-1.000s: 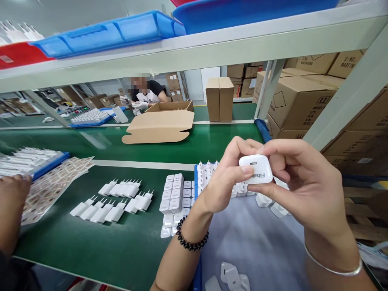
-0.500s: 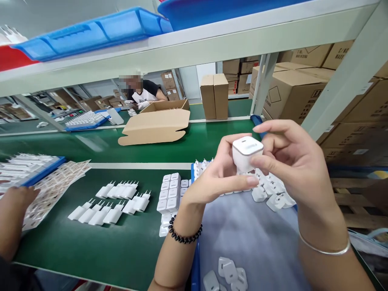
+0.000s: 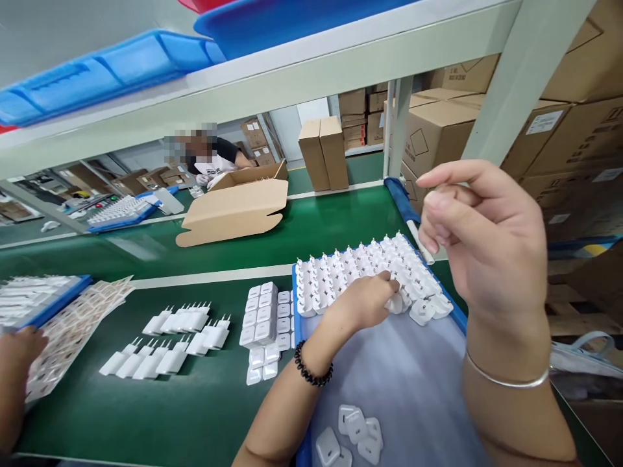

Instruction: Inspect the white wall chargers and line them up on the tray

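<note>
My left hand (image 3: 367, 299) reaches into a blue tray (image 3: 459, 318). Its fingers are curled on a white plug charger (image 3: 396, 302) near the front of the rows, though the hand partly hides the grip. Upright white chargers (image 3: 335, 279) with their pins upward fill the tray's far part. Above the tray's right side, my right hand (image 3: 481, 227) is raised with thumb and fingers drawn together. Whatever they might hold does not show. Several loose white chargers (image 3: 357, 425) lie on the grey lining close to me.
Stacked white chargers (image 3: 260, 314) stand left of the tray. Flat white plugs (image 3: 170, 340) lie in groups on the green table. Another person's hand (image 3: 22, 353) is by a label sheet (image 3: 73, 331) at left. An open carton (image 3: 233, 211) lies beyond, below an overhead shelf beam (image 3: 272, 91).
Both hands were together on one white charger in the air. My left hand has gone down into the tray with a charger; my right hand has come away and stays up.
</note>
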The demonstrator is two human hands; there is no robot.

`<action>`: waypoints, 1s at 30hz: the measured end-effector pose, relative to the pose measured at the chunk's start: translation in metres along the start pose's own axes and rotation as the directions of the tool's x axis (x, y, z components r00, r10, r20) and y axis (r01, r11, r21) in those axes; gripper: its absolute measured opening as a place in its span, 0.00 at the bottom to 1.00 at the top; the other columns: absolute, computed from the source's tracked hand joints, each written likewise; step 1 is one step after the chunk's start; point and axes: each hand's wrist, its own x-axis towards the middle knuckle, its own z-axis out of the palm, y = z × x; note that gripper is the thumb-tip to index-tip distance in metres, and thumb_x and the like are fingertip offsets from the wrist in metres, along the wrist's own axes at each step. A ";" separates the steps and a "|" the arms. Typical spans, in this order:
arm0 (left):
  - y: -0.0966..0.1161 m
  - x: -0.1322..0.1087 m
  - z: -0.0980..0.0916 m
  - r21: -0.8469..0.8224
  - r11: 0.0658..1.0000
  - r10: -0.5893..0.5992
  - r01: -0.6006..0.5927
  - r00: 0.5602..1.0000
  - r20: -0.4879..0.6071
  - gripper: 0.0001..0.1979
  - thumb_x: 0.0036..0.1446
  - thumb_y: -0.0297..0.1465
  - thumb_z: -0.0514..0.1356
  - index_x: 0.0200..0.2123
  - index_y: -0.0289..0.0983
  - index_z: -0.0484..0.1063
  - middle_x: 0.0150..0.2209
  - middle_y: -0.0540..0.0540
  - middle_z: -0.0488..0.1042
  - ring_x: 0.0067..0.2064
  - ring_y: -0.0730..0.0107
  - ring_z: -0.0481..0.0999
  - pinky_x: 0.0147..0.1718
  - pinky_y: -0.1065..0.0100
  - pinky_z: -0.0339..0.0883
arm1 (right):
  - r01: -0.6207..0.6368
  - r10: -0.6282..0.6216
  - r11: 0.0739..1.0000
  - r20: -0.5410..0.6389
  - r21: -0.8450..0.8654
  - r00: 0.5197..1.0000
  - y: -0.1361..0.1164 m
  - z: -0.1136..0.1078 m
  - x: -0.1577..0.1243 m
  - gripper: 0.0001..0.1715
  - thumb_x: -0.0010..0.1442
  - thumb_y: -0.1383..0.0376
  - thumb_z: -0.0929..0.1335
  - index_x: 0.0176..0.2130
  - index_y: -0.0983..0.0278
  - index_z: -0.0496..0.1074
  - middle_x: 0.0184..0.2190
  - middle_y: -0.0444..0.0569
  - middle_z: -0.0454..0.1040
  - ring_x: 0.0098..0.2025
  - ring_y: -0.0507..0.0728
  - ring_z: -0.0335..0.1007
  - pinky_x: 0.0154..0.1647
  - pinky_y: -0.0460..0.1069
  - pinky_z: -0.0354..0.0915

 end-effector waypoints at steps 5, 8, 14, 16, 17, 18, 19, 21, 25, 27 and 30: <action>0.003 0.001 0.003 0.051 0.997 -0.052 0.054 0.998 -0.034 0.16 0.61 0.21 0.56 0.51 0.34 0.71 0.52 0.40 0.75 0.49 0.58 0.81 0.46 0.62 0.76 | -0.033 0.034 0.999 0.029 -0.022 0.999 -0.006 -0.002 0.001 0.05 0.64 0.70 0.71 0.38 0.59 0.78 0.21 0.39 0.60 0.22 0.50 0.56 0.23 0.49 0.54; 0.007 -0.001 0.004 0.086 0.990 -0.106 0.108 0.994 -0.028 0.12 0.61 0.22 0.57 0.48 0.31 0.72 0.51 0.36 0.76 0.48 0.53 0.81 0.45 0.58 0.77 | -0.042 0.044 0.998 0.047 -0.035 0.998 -0.010 -0.003 0.001 0.06 0.66 0.69 0.70 0.37 0.58 0.77 0.20 0.40 0.60 0.22 0.51 0.55 0.23 0.50 0.55; 0.014 0.009 0.026 0.108 0.980 -0.166 0.169 0.985 -0.037 0.13 0.62 0.21 0.56 0.48 0.29 0.73 0.50 0.34 0.75 0.46 0.51 0.83 0.44 0.56 0.78 | -0.048 0.048 0.999 0.121 -0.003 0.991 -0.011 -0.004 0.000 0.06 0.67 0.69 0.71 0.36 0.59 0.76 0.22 0.41 0.61 0.23 0.51 0.55 0.23 0.50 0.53; 0.013 0.009 0.034 0.104 0.979 -0.170 0.177 0.983 -0.071 0.15 0.64 0.21 0.54 0.53 0.30 0.71 0.52 0.35 0.74 0.47 0.54 0.82 0.45 0.58 0.78 | -0.045 0.043 0.999 0.143 0.006 0.989 -0.011 -0.004 0.000 0.06 0.66 0.69 0.72 0.36 0.60 0.76 0.22 0.40 0.61 0.23 0.51 0.54 0.23 0.50 0.52; 0.012 0.007 0.038 0.102 0.978 -0.171 0.180 0.981 -0.088 0.16 0.66 0.22 0.53 0.55 0.31 0.69 0.53 0.36 0.74 0.47 0.55 0.82 0.45 0.58 0.78 | -0.042 0.040 0.999 0.152 0.013 0.988 -0.011 -0.004 -0.001 0.06 0.66 0.69 0.72 0.36 0.60 0.77 0.22 0.40 0.62 0.23 0.50 0.54 0.23 0.50 0.52; 0.010 0.005 0.041 0.101 0.979 -0.170 0.180 0.980 -0.103 0.16 0.67 0.22 0.53 0.56 0.31 0.69 0.53 0.36 0.73 0.48 0.56 0.82 0.45 0.59 0.78 | -0.040 0.037 0.999 0.157 0.020 0.987 -0.012 -0.005 -0.001 0.06 0.67 0.69 0.72 0.36 0.61 0.77 0.22 0.40 0.62 0.23 0.50 0.54 0.23 0.50 0.51; 0.008 0.002 0.043 0.101 0.979 -0.164 0.176 0.980 -0.115 0.15 0.68 0.23 0.53 0.57 0.31 0.68 0.54 0.36 0.73 0.49 0.57 0.82 0.46 0.60 0.78 | -0.039 0.034 0.999 0.161 0.026 0.986 -0.012 -0.005 0.000 0.06 0.67 0.69 0.72 0.36 0.61 0.76 0.22 0.40 0.62 0.23 0.50 0.54 0.23 0.49 0.51; 0.002 -0.005 0.047 0.107 0.984 -0.127 0.140 0.984 -0.124 0.15 0.69 0.24 0.54 0.57 0.34 0.69 0.55 0.39 0.73 0.49 0.61 0.81 0.47 0.64 0.77 | -0.036 0.030 0.999 0.170 0.034 0.985 -0.011 -0.006 0.000 0.05 0.67 0.69 0.71 0.36 0.62 0.76 0.22 0.39 0.62 0.23 0.49 0.55 0.23 0.49 0.52; -0.008 -0.011 0.045 0.160 0.987 -0.006 0.024 0.994 -0.110 0.16 0.70 0.22 0.52 0.54 0.42 0.73 0.56 0.44 0.74 0.45 0.67 0.81 0.47 0.65 0.74 | -0.072 0.073 0.997 0.219 -0.012 0.973 -0.008 -0.006 0.003 0.03 0.67 0.67 0.71 0.38 0.63 0.75 0.22 0.38 0.61 0.23 0.49 0.56 0.23 0.48 0.53; -0.010 -0.006 0.042 0.195 0.981 0.038 -0.015 0.992 -0.118 0.17 0.72 0.23 0.50 0.53 0.42 0.74 0.58 0.41 0.74 0.49 0.63 0.80 0.52 0.60 0.72 | -0.111 0.120 0.993 0.244 -0.051 0.962 -0.006 -0.005 0.004 0.02 0.66 0.66 0.71 0.39 0.63 0.75 0.21 0.37 0.61 0.23 0.48 0.57 0.24 0.47 0.55; -0.010 0.006 0.037 0.273 0.956 0.152 -0.111 0.979 -0.133 0.17 0.74 0.25 0.48 0.52 0.42 0.76 0.60 0.38 0.73 0.57 0.58 0.76 0.58 0.55 0.67 | -0.147 0.168 0.985 0.280 -0.094 0.945 -0.005 -0.002 0.005 0.01 0.65 0.67 0.71 0.39 0.62 0.74 0.21 0.36 0.61 0.23 0.48 0.57 0.26 0.46 0.56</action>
